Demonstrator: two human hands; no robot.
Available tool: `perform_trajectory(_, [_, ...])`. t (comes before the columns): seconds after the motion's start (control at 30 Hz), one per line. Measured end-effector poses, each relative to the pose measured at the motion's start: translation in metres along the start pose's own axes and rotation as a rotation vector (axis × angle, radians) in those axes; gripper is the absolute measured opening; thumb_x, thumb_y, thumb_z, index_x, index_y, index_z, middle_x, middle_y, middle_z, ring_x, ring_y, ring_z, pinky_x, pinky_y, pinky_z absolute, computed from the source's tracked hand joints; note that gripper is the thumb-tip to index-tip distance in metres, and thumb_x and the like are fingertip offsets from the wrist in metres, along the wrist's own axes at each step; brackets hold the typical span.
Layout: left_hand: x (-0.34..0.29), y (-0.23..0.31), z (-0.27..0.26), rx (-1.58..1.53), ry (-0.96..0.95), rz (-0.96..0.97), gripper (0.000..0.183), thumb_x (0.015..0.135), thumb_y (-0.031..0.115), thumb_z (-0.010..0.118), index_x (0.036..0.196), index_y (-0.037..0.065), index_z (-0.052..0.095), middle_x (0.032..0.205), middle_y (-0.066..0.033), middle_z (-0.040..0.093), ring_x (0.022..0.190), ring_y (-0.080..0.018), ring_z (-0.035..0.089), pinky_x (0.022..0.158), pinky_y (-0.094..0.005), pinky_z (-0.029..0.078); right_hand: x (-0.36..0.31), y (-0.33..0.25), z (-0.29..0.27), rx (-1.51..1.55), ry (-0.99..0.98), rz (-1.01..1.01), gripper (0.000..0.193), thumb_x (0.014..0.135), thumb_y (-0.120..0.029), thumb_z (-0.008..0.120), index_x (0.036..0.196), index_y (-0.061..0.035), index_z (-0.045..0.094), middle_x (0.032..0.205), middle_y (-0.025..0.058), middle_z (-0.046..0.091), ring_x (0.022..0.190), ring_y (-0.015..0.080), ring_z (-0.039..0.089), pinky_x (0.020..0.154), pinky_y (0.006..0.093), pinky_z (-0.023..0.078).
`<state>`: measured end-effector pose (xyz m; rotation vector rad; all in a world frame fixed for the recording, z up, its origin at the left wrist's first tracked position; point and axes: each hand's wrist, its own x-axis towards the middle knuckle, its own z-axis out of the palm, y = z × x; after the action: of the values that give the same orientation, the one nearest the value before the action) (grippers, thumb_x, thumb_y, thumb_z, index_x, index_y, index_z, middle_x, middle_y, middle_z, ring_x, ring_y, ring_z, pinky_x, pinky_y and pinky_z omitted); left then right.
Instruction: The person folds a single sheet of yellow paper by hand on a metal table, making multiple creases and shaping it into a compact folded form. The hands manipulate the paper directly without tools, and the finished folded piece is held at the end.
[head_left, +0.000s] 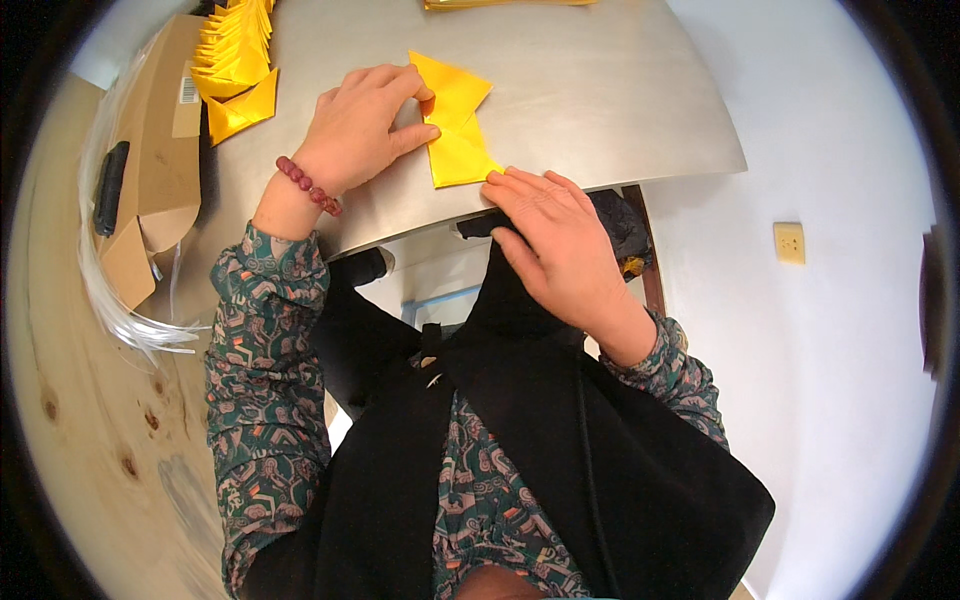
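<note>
A shiny yellow folded paper [455, 125] lies on the metal tabletop near its front edge, with pointed corners at its top and right. My left hand [365, 125] grips the paper's left edge between thumb and curled fingers; a beaded bracelet circles that wrist. My right hand [550, 225] lies over the table's front edge, fingers stretched out together, fingertips on the paper's lower right corner. Its thumb is apart from the fingers, below the table edge.
At the far left stands a row of folded yellow paper pieces [235, 60]. More yellow sheets [510, 3] lie at the far edge of view. An open cardboard box [160, 150] and clear plastic strips [130, 315] are left of the table. A wall socket [789, 243] is at right.
</note>
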<state>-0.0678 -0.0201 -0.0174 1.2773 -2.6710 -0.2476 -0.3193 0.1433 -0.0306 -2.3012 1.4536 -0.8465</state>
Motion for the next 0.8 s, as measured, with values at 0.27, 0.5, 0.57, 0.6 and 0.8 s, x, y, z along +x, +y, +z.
perform_trajectory(0.27, [-0.030,0.025,0.012,-0.029,0.199,-0.106,0.034,0.095,0.038,0.079,0.119,0.016,0.073,0.139,-0.0083,0.068,0.136,-0.0357,0.057,0.113,-0.0522,0.044,-0.036,0.014,0.027,1.071,0.038,0.713,0.022,0.111,-0.018,0.066,0.126,-0.0021,0.068,0.114,0.0105,0.078,0.101,0.0168,0.074,0.090,0.0324,0.061])
perform_trajectory(0.5, [-0.066,0.053,0.021,-0.090,0.333,-0.265,0.042,0.092,0.037,0.082,0.125,0.011,0.073,0.144,-0.0132,0.065,0.139,-0.0383,0.053,0.115,-0.0555,0.038,0.004,0.005,0.060,1.433,0.013,0.758,0.029,0.111,-0.026,0.068,0.126,-0.0003,0.068,0.109,0.0090,0.077,0.089,0.0165,0.076,0.079,0.0310,0.062])
perform_trajectory(0.57, [-0.066,0.066,0.020,-0.091,0.341,-0.277,0.048,0.090,0.037,0.084,0.129,0.010,0.072,0.145,-0.0129,0.064,0.141,-0.0385,0.051,0.116,-0.0540,0.037,0.008,0.006,0.049,1.365,-0.020,0.791,0.028,0.111,-0.024,0.068,0.128,-0.0006,0.067,0.110,0.0086,0.076,0.087,0.0167,0.076,0.081,0.0311,0.063])
perform_trajectory(0.6, [-0.065,0.070,0.018,-0.103,0.367,-0.304,0.051,0.090,0.035,0.085,0.132,0.009,0.070,0.145,-0.0137,0.063,0.139,-0.0372,0.053,0.113,-0.0518,0.041,0.010,0.006,0.045,1.347,-0.035,0.800,0.028,0.111,-0.023,0.068,0.129,-0.0008,0.067,0.110,0.0084,0.075,0.086,0.0169,0.076,0.082,0.0312,0.064])
perform_trajectory(0.8, [-0.066,0.082,0.006,-0.732,0.411,-0.561,0.067,0.093,0.020,0.088,0.148,0.002,0.055,0.146,-0.0179,0.056,0.110,-0.0225,0.070,0.082,-0.0315,0.057,0.031,0.008,0.015,1.219,-0.069,0.566,0.027,0.110,-0.016,0.069,0.131,0.0013,0.068,0.109,0.0072,0.075,0.085,0.0147,0.075,0.081,0.0298,0.062])
